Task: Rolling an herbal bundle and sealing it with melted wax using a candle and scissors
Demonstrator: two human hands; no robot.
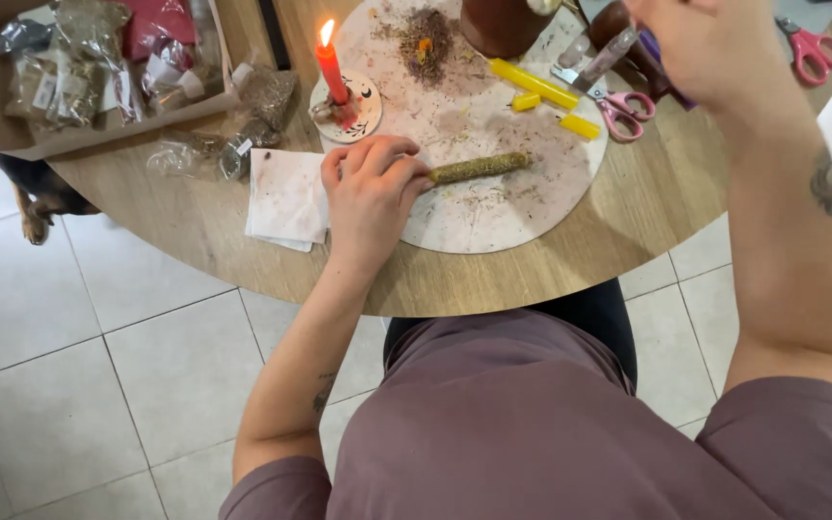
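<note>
— What have your hands got hold of?

— My left hand (370,193) lies on the round worktop (628,217), its fingers (392,154) curled shut around one end of a herb-coated stick (479,168). The rest of the stick lies flat on the pale round board (493,217), pointing to my right.

— And the right one?

— My right hand (700,43) is raised over the far edge of the board, fingers closed on a small slim bottle (609,56), tilted. Just below it lie pink-handled scissors (618,104) and yellow candle pieces (536,85).

— What else is around?

— A lit red candle (331,67) stands on a small dish, touching the board's left edge. A heap of dried herbs (426,40) sits at the board's far side. A white napkin (286,197) lies just beside my left hand, and a cardboard box of herb packets (79,67) sits at the far left.
</note>
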